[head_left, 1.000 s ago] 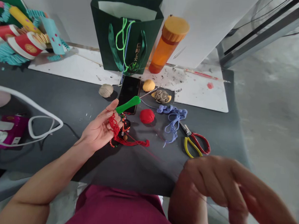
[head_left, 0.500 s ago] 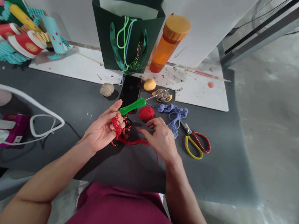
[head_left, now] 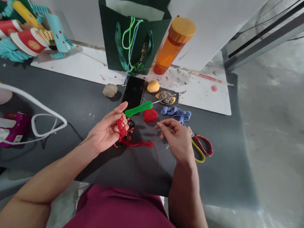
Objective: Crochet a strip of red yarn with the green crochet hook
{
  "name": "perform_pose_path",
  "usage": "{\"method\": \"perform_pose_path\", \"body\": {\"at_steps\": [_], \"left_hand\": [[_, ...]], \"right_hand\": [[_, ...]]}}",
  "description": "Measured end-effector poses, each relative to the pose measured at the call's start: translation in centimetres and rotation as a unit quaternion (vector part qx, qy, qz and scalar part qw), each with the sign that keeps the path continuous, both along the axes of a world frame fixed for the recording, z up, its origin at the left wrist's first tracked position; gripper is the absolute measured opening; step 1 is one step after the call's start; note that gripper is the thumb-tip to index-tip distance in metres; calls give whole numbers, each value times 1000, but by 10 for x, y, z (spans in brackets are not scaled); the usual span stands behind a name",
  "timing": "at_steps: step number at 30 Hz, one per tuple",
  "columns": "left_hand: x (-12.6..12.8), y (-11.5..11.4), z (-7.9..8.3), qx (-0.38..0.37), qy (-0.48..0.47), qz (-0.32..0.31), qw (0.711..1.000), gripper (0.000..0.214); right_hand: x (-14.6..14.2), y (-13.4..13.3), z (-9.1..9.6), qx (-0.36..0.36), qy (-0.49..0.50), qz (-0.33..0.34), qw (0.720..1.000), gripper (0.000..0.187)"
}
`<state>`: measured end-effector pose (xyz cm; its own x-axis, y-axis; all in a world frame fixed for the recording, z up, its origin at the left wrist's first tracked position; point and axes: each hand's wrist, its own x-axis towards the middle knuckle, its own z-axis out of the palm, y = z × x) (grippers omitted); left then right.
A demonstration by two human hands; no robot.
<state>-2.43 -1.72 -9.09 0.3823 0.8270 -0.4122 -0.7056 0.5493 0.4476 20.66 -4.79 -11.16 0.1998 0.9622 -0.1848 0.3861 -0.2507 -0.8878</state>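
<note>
At the far left of the grey worktop (head_left: 39, 156), a white cable loop (head_left: 39, 104) lies over a magenta pouch (head_left: 11, 129), and teal-and-red paper-fan decorations (head_left: 29, 41) sit beyond it. A ball of beige twine (head_left: 110, 90) rests further along. The left hand (head_left: 104, 130) is turned palm up with its fingers curled, clamped on a red crocheted cord (head_left: 122, 128) looped around them, its tail trailing across the worktop. A green-handled crochet hook (head_left: 138, 108) lies against the fingertips, its steel shaft pointing away. A string of red and dark beads (head_left: 128, 131) sits partly hidden under the fingers. Beyond them lie a black phone (head_left: 134, 93), a red yarn ball (head_left: 150, 115), and a dark-green paper bag (head_left: 132, 36). The right hand (head_left: 175, 137) hovers just right of the yarn ball, thumb and forefinger pressed together above a thin red thread (head_left: 155, 144); whether they pinch it is too fine to tell. Blue yarn (head_left: 177, 112) and yellow-and-red-handled scissors (head_left: 201, 148) lie just beyond that hand.
</note>
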Motion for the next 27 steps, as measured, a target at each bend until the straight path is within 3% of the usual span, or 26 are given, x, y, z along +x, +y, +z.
{"method": "perform_pose_path", "body": {"at_steps": [4, 8, 11, 14, 19, 27], "left_hand": [[0, 0, -1, -7, 3, 1, 1000, 22], [0, 0, -2, 0, -6, -3, 1000, 22], [0, 0, -2, 0, -8, -3, 1000, 23], [0, -1, -1, -7, -5, 2, 1000, 23], [1, 0, 1, -16, -5, 3, 1000, 21], [0, 0, 1, -16, 6, 4, 1000, 22]], "right_hand": [[-7, 0, -9, 28, -80, -12, 996, 26], [-12, 1, -18, 47, -191, 39, 980, 6], [-10, 1, -18, 27, -168, 55, 984, 14], [-8, 1, -18, 10, -162, 33, 986, 9], [-13, 1, -22, 46, -184, 66, 980, 9], [3, 1, -5, 5, -26, 62, 998, 18]]}}
